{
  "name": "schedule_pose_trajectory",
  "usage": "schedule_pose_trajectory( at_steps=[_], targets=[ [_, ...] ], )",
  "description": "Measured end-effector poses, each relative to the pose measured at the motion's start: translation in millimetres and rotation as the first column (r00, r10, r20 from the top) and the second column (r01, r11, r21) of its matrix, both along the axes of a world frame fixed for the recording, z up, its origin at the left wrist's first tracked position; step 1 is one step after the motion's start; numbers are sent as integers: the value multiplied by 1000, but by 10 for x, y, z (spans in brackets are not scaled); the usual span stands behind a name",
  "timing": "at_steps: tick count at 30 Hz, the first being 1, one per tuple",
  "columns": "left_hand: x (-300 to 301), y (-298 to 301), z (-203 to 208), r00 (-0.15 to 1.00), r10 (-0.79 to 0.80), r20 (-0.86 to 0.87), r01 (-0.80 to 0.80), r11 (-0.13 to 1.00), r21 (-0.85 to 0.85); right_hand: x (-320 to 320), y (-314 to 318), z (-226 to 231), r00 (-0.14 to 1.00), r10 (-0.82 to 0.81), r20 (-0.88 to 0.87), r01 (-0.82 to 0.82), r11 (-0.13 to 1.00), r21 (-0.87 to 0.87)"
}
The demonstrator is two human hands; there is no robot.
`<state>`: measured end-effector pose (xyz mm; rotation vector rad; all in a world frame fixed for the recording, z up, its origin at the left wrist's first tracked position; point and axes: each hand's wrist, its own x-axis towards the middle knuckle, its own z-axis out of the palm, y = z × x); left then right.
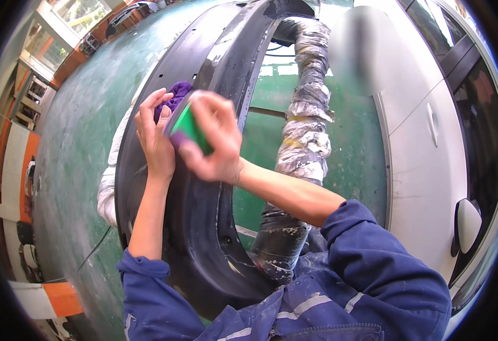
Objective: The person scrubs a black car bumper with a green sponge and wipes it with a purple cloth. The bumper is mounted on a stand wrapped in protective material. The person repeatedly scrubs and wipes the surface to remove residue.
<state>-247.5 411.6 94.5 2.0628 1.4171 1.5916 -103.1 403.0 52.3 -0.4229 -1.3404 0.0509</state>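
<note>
A long black car bumper (198, 227) lies in front of me, with pale dusty patches along its raised edge. My left hand (155, 133) is curled around a crumpled purple cloth (179, 91) on the bumper's upper surface. Close beside it, my right hand (218, 139) grips a green and purple hand pad (186, 126), which looks like a sanding block. Motion smears that hand and the pad. Whether the pad touches the bumper or the cloth, I cannot tell.
A thick stand arm (308, 125) wrapped in worn plastic and tape runs inside the bumper's curve. On the right stands a white car (422, 148) with its side mirror (468, 227) sticking out. Green floor (78, 159) spreads to the left, toward orange and white structures (24, 170).
</note>
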Motion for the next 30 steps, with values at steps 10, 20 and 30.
schedule_pose_trajectory(
  at_steps=[10,20,30],
  targets=[
    [63,-94,68,951,123,-284,-118,992,36,64,33,-15,996,84,-12,-85,995,-58],
    [102,-108,30,904,148,-402,-88,983,164,45,305,-118,980,-144,-135,115,972,-204],
    [82,-111,92,822,231,-521,-93,956,277,-101,-687,-380,970,-200,139,226,528,-819]
  ],
)
